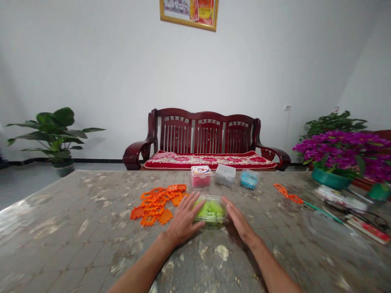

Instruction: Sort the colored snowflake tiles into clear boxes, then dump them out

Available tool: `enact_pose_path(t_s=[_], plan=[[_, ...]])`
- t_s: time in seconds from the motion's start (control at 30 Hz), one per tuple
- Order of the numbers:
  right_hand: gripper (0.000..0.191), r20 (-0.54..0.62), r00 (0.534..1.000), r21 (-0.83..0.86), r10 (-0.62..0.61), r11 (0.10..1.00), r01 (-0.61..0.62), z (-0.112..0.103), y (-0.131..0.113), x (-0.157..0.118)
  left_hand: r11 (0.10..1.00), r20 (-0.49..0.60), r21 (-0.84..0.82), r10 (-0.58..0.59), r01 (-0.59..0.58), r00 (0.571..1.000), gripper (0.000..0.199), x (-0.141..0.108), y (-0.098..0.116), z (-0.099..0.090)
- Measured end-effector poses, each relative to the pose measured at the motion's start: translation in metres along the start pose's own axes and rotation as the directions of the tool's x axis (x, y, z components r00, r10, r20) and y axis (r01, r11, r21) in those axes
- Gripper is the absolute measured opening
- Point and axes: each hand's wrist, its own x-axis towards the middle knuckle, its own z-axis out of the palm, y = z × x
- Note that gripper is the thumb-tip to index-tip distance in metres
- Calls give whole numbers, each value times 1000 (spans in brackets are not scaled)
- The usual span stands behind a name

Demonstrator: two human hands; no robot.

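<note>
A clear plastic box point(210, 211) with light green pieces inside stands on the patterned table point(91, 252), between my two hands. My left hand point(186, 217) lies against the box's left side, its fingers spread and partly over the edge. At the right side of the box is my right hand point(240, 221), its fingers extended along the wall; some of them are hidden. Just left of my left hand lies a loose pile of flat orange pieces point(155, 205) with toothed edges.
Behind the green box stand a pink box point(200, 177), a box of grey pieces point(225, 176) and a box of blue pieces point(249, 179). Rightward lie joined orange pieces point(287, 194), a clear lid point(332, 228), a red-and-white packet point(368, 229) and a flowerpot point(331, 178).
</note>
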Motion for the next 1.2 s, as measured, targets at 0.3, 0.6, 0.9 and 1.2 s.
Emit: enact_pose_path(t_s=[0.3,0.6,0.9,1.2], plan=[[70,144,930,-345,-338,864,367,-15,-15,-12,992,10,124,28,-29,1000,53,-10,0,-14],[49,419,804,-505,-423,628,593,-9,-33,-12,997,73,71,2,-7,997,54,-4,1,-4],[51,449,732,-507,-513,528,681,-5,-36,-14,995,-61,27,95,-94,994,53,-6,-12,6],[43,407,744,-442,-531,598,668,-4,-44,-14,997,-53,-4,77,-77,996,51,-5,-11,3]])
